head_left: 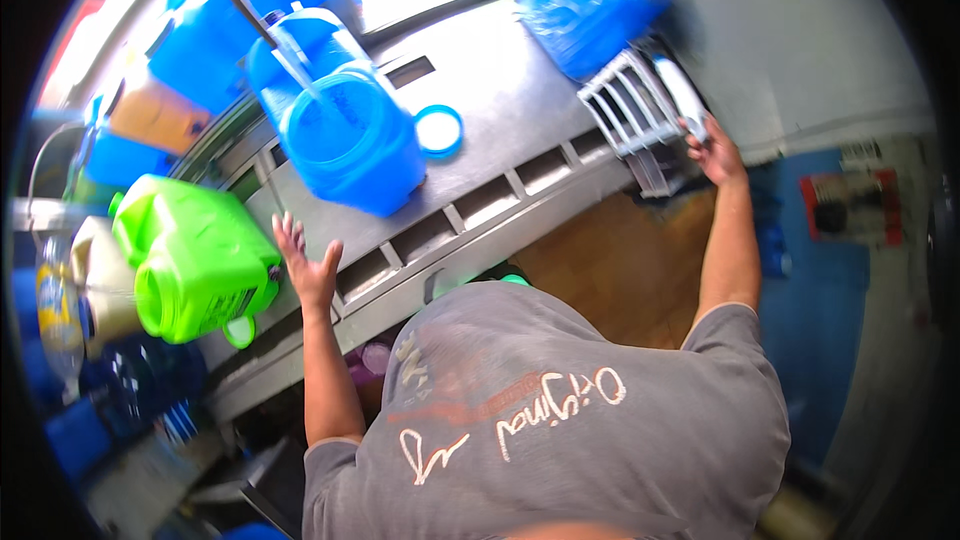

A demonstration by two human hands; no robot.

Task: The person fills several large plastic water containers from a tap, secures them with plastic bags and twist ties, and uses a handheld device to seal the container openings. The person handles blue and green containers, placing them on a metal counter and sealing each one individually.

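My left hand (310, 265) is raised empty with its fingers spread, between a bright green jug (210, 260) and the metal counter's slotted front edge. At the right end of the counter, my right hand (718, 152) has its fingers closed on the lower end of a white elongated object (680, 90). That object leans beside a white wire rack (630, 105). In the middle stands a blue open-topped container (400, 175), with a pale tube or stream (300, 65) reaching toward its mouth. Next to it lies a round blue-and-white lid (438, 132).
A blue plastic bag (595, 10) sits at the counter's far right. More blue jugs (205, 55) and an orange-brown container (150, 110) crowd the far left. A clear yellow-labelled bottle (58, 310) stands left of the green jug. The metal counter (490, 60) has several slots along its front.
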